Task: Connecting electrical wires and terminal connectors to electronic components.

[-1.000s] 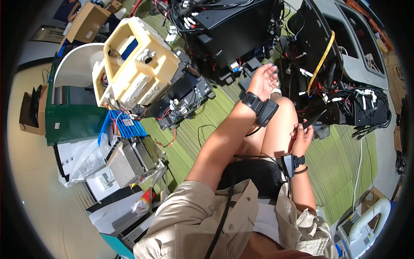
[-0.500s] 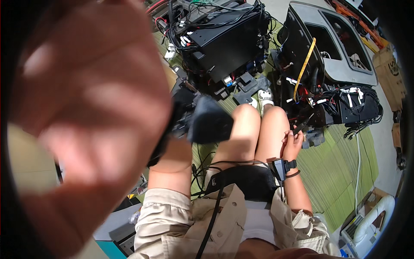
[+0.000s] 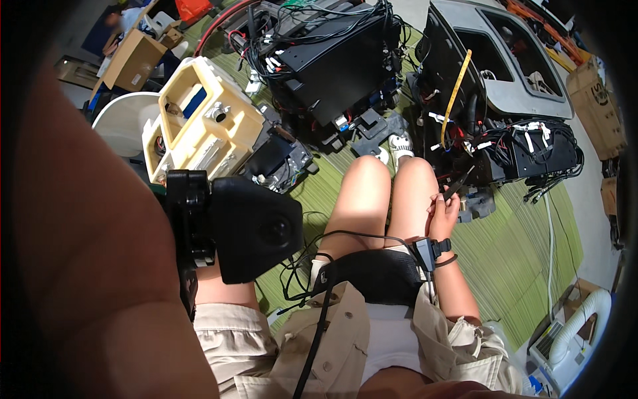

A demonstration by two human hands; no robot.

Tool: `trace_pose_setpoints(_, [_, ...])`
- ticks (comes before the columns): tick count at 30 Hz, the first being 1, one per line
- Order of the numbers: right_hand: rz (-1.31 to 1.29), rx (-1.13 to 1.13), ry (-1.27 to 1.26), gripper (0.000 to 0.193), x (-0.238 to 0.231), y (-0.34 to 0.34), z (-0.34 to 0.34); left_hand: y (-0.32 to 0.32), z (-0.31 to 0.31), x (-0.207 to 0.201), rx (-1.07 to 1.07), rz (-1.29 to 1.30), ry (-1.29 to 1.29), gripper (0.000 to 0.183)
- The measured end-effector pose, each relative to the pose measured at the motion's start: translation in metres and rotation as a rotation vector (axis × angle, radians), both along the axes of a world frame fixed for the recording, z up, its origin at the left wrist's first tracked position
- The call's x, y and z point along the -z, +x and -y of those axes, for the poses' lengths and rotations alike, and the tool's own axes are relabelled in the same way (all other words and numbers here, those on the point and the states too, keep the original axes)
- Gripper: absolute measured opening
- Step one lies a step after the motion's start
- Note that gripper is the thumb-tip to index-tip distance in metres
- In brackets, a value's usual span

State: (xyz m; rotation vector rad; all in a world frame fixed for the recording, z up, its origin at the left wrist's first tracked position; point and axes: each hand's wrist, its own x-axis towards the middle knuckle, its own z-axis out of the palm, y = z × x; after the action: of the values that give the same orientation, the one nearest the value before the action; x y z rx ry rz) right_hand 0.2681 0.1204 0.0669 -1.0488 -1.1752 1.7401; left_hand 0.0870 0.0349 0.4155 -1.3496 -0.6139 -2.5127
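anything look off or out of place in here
Nothing looks spilled. Two things stand out: the black cables dangle in a loose tangle off the black box at right, which looks untidy, and the left hand looms so large that it hides much of the left side. Small damage is hard to judge.

We see black on the tool (image 3: 458, 182), cream-yellow on the housing (image 3: 240, 132), bright yellow on the strip (image 3: 455, 94), beige on our shirt (image 3: 342, 326), striped green across the mat (image 3: 512, 266)
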Motion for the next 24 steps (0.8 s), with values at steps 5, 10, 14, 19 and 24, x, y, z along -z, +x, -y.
trace_pose_setpoints(5, [0.01, -0.006, 0.018, 0.027, -0.002, -0.003, -0.002, -0.001, 0.0, 0.004, -0.015, -0.058, 0.018, 0.065])
trace_pose_setpoints(10, [0.006, 0.006, 0.012, 0.027, 0.002, 0.001, 0.001, -0.002, 0.006, 0.001, -0.065, -0.138, 0.06, 0.065])
trace_pose_setpoints(14, [0.023, 0.026, 0.027, 0.026, 0.008, 0.006, 0.006, -0.001, 0.013, 0.001, -0.122, -0.187, 0.08, 0.066])
trace_pose_setpoints(19, [0.018, -0.006, 0.045, 0.026, 0.001, -0.006, -0.001, 0.0, 0.02, -0.003, -0.149, -0.209, 0.037, 0.066])
trace_pose_setpoints(24, [0.0, 0.006, 0.029, 0.027, 0.006, -0.003, -0.002, 0.002, 0.017, -0.004, -0.137, -0.246, 0.018, 0.066])
